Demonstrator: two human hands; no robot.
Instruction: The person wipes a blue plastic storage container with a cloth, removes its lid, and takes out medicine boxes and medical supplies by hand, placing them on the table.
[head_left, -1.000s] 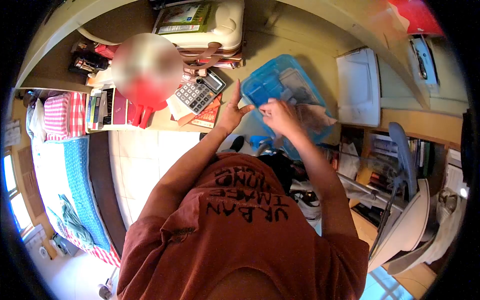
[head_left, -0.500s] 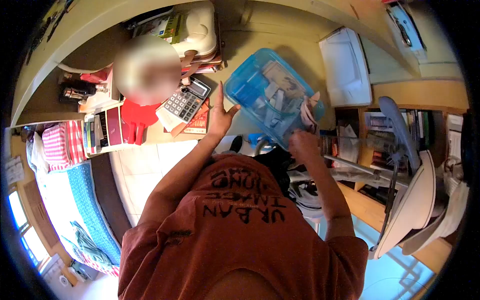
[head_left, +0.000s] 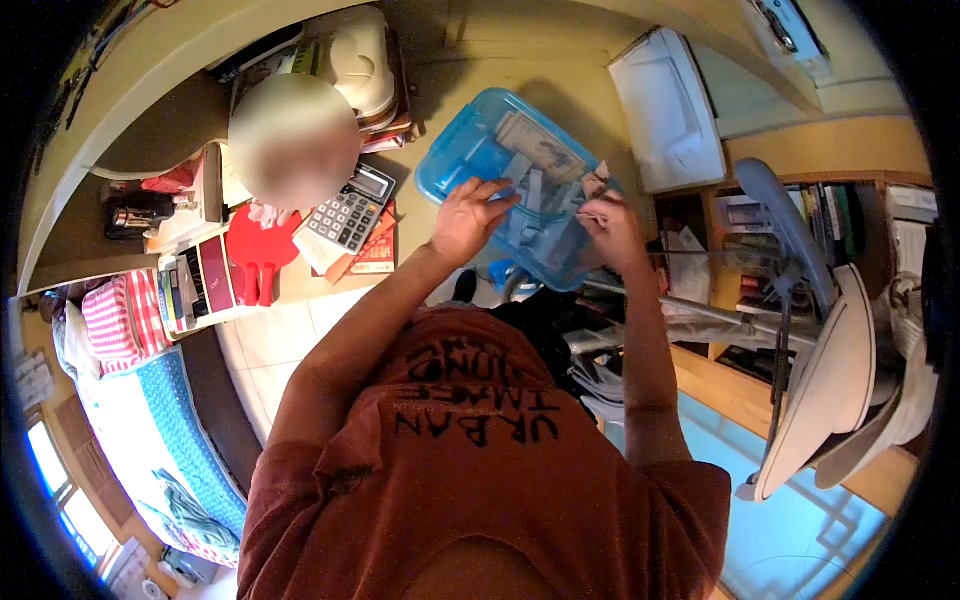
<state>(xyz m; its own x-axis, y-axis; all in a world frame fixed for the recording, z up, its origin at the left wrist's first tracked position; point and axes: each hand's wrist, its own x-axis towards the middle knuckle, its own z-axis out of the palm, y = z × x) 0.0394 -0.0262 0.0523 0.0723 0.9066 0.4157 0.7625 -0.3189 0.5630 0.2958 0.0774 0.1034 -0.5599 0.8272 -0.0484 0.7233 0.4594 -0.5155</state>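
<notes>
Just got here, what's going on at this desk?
A person has both hands at a translucent blue bin. The left hand is over its near-left side; the right hand is by a crumpled brownish piece, grip unclear. Papers lie inside; a calculator sits to the left.
</notes>
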